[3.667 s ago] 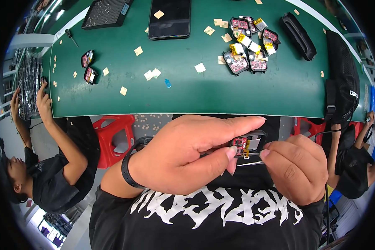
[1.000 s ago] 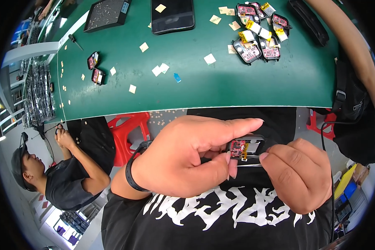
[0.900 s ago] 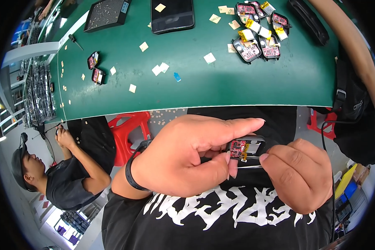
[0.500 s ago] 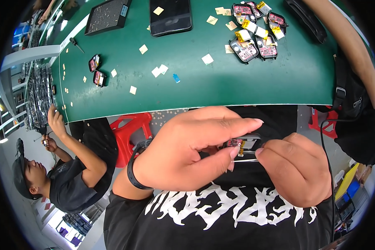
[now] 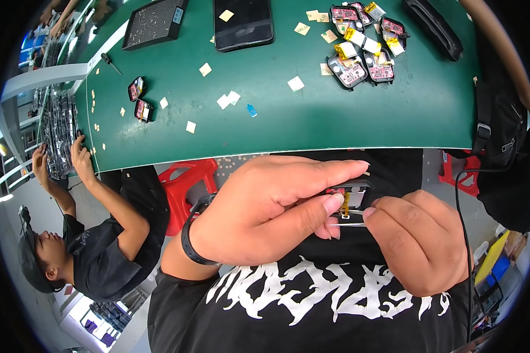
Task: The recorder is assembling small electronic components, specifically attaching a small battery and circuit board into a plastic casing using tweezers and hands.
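Observation:
My left hand [image 5: 271, 215] is closed around a small black device housing [image 5: 365, 187], thumb on the near side and fingers along the far side. Inside the housing show part of a red circuit board, a silver battery and a strip of yellow tape. My right hand [image 5: 418, 241] pinches metal tweezers [image 5: 348, 224]. Their thin prongs point left, at the near edge of the housing by the tape; whether they grip anything there I cannot tell. My left palm and thumb hide the left part of the housing.
Ahead lies a green table [image 5: 265, 129] with opened device housings [image 5: 350, 72], two smaller units [image 5: 142, 110], a dark tablet [image 5: 243, 26], a black tray [image 5: 153, 25], a black case [image 5: 433, 29] and paper squares. A co-worker [image 5: 100, 235] sits at left, near a red stool [image 5: 188, 188].
The housing in my left hand has tilted, showing more of its inside. My right hand stays close beside it with the tweezers. The co-worker's hands have moved up to the stacked packets.

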A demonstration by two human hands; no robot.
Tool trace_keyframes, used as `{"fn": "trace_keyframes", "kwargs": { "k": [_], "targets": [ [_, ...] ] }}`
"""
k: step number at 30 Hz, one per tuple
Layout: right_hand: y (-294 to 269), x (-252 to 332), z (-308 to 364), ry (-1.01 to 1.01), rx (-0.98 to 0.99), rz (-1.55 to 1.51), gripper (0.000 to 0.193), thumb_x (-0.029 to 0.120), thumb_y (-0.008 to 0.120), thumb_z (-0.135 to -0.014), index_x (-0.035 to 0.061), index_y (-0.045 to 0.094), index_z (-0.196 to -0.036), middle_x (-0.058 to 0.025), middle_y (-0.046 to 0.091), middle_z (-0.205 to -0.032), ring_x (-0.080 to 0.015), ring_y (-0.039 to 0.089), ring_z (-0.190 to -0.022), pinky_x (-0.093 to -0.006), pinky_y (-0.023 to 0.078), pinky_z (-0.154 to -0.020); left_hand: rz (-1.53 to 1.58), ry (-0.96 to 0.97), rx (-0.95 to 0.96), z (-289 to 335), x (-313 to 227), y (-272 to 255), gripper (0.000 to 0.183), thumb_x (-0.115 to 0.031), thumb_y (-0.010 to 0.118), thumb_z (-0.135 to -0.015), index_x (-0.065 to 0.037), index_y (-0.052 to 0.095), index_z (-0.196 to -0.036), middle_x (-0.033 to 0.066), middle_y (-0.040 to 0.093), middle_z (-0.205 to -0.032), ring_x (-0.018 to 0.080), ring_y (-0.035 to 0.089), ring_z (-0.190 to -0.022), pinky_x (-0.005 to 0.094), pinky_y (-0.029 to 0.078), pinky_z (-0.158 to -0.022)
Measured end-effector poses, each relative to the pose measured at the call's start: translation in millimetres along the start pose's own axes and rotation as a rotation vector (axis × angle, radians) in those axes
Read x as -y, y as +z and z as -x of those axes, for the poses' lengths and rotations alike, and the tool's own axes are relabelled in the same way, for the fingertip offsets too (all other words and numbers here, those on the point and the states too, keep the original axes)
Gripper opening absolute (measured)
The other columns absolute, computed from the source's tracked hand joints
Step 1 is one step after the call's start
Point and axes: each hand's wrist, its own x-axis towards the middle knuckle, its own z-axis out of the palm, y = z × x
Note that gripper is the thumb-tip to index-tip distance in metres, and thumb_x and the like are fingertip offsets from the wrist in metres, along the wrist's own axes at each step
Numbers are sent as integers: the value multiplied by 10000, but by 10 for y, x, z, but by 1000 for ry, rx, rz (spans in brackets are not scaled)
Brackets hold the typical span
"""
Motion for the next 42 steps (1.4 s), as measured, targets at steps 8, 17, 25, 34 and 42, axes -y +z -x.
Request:
{"fn": "trace_keyframes", "kwargs": {
  "k": [8,17,25,34,42],
  "targets": [
    [1,-33,-7,-28,-14,37,288,32,698,-626,-101,668,-878,-165,617,-786,-190,533,-562,-259,416,-423,-1,3,8,-34,27,-17,372,21,541,-1011,48,595,-1378,100,684,-890,137,705,-763,252,585,-681],
    [-22,-9,-8,-19,-6,16,292,39,695,-631,-112,674,-881,-171,619,-777,-193,531,-567,-255,424,-431,8,3,12,-33,38,-7,367,26,546,-1009,51,602,-1371,89,680,-878,132,710,-765,246,583,-690],
    [0,16,-1,27,-7,37,299,38,697,-623,-108,665,-882,-165,613,-779,-191,529,-565,-260,426,-431,-9,18,5,-36,36,-3,368,24,545,-1008,52,600,-1371,93,681,-883,133,715,-780,246,587,-699],
    [25,28,2,26,-13,22,304,35,690,-614,-104,661,-883,-156,606,-772,-186,530,-566,-260,424,-427,-33,3,28,-29,39,-22,374,26,542,-1009,45,597,-1379,85,681,-879,125,706,-776,246,584,-700],
    [20,27,-8,54,32,-33,302,12,696,-612,-108,658,-887,-161,602,-773,-193,531,-571,-273,428,-446,-53,47,7,-30,107,-14,392,63,556,-986,24,614,-1372,81,687,-881,113,698,-754,242,582,-693]
  ]
}}
